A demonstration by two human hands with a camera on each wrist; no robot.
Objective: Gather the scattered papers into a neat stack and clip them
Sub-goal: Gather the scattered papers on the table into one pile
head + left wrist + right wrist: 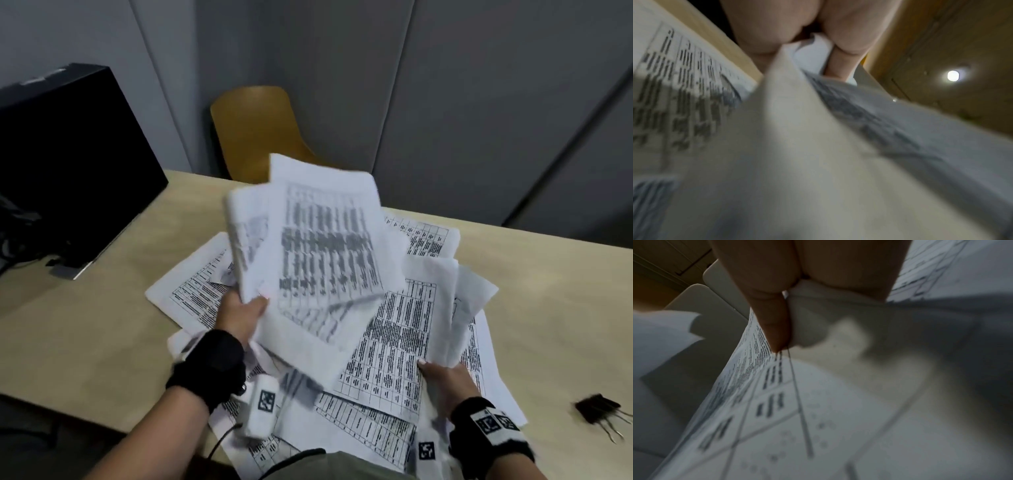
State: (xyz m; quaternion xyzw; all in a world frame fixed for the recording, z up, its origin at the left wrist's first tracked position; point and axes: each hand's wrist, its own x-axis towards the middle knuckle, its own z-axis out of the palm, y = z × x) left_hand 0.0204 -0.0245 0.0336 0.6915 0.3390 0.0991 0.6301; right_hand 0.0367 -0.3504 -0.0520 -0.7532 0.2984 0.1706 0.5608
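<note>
Head view: high, facing forward and down over table (102,325). Wrist views: very near, along fingers (840,65), blurred. Shared by all: printed papers (387,342)

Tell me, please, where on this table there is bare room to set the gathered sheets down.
Bare wood lies left of the loose papers, between them and the black box, and along the table near edge. Another strip runs beyond the papers to the far right edge. The middle is crowded; the binder clips sit near right. The left hand and right hand grip sheets.
</note>
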